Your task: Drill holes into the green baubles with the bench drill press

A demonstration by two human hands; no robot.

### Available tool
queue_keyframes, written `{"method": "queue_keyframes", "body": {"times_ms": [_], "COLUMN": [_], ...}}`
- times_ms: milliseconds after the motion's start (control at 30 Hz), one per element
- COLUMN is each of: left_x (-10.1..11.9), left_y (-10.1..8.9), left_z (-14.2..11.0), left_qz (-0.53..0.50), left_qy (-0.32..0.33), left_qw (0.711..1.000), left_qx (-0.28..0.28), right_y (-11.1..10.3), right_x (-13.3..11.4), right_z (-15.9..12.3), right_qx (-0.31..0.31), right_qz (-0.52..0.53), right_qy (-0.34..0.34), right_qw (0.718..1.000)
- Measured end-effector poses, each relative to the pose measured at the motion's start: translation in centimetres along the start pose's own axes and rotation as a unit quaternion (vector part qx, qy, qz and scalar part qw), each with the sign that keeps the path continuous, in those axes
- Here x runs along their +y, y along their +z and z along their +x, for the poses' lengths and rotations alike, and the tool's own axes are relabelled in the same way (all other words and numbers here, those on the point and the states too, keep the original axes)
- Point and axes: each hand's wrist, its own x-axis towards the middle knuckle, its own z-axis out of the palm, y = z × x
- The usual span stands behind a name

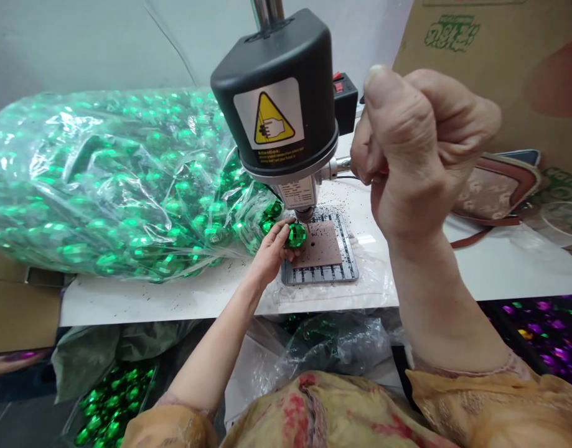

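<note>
My left hand (269,252) holds a green mirrored ball (295,235) just under the chuck of a small bench drill press (274,93). The ball sits at the edge of a slotted metal base plate (320,272) with a brown pad (319,244) on it. My right hand (416,149) is raised in a fist at the right side of the black drill head. Its fingers close around the short metal feed lever (337,167), whose end is hidden inside the fist. The ball's contact with the drill bit is hidden.
A large clear plastic bag of green mirrored balls (112,180) lies left of the drill on a white table (173,305) scattered with black specks. Below are a bin of green balls (111,398) and purple glittering items (542,336). A handbag (495,190) and cardboard (491,50) stand at right.
</note>
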Motion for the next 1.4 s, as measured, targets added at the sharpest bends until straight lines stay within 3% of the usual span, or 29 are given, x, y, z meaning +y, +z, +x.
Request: {"method": "queue_keyframes", "body": {"times_ms": [133, 333, 667, 800, 967, 1200, 1400], "left_x": [0.2, -0.6, -1.5, -1.7, -2.0, -3.1, -3.7], "left_y": [-0.3, -0.8, 0.2, 0.6, 1.3, 2.3, 2.1], "left_z": [0.1, 0.7, 0.7, 0.7, 0.3, 0.1, 0.1], "left_qz": [0.03, 0.074, 0.13, 0.214, 0.319, 0.303, 0.274], "left_qy": [-0.023, 0.011, 0.039, 0.087, 0.173, 0.18, 0.184], "left_qw": [0.999, 0.997, 0.991, 0.973, 0.93, 0.935, 0.943], "left_qx": [-0.03, 0.015, 0.002, 0.031, 0.06, 0.041, 0.031], "right_y": [0.0, -0.1, -0.1, -0.1, -0.2, -0.4, -1.0], "right_x": [0.0, -0.8, -0.3, -0.5, -0.2, 0.2, -0.1], "right_z": [-0.1, -0.3, -0.3, -0.3, -0.2, 0.4, -1.2], "right_qx": [-0.004, -0.012, -0.011, -0.011, -0.011, -0.033, -0.025], "right_qz": [0.004, -0.055, -0.037, -0.04, -0.055, -0.052, -0.052], "right_qy": [-0.002, 0.039, 0.013, 0.024, 0.016, 0.035, 0.002], "right_qw": [1.0, 0.998, 0.999, 0.999, 0.998, 0.997, 0.998]}}
